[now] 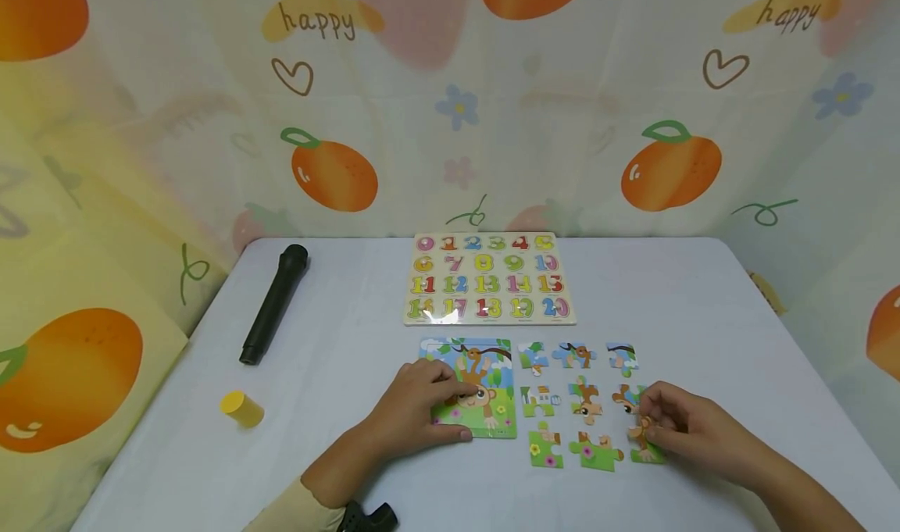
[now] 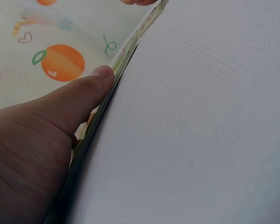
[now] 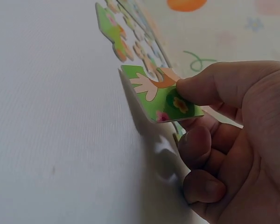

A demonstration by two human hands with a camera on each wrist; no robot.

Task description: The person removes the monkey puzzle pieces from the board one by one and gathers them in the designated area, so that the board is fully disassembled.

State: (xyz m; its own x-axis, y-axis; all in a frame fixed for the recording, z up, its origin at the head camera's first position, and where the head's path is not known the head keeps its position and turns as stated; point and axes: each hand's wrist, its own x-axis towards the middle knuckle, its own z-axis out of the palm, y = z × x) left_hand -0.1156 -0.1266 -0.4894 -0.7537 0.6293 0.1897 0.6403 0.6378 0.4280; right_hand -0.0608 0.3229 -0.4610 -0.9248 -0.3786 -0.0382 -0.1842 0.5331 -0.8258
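Between thumb and fingers, my right hand (image 1: 696, 430) pinches a corner jigsaw piece (image 3: 163, 103) with green grass, a pale paw and flowers. In the right wrist view the piece is tilted above the white surface, its shadow below. My left hand (image 1: 411, 407) rests over the left part of a square monkey picture board (image 1: 501, 401), fingers extended across it. The left wrist view has the left thumb (image 2: 91, 88) along the board's edge. Several loose jigsaw pieces lie in rows between the hands, among them a flowered green piece (image 1: 598, 458) and a monkey-face piece (image 1: 586, 403).
A number puzzle board (image 1: 490, 278) lies behind the monkey board on the white table (image 1: 337, 298). To the left are a black microphone-shaped stick (image 1: 274, 305) and a yellow cylinder (image 1: 242, 409). A patterned curtain (image 1: 520, 149) hangs along the back.
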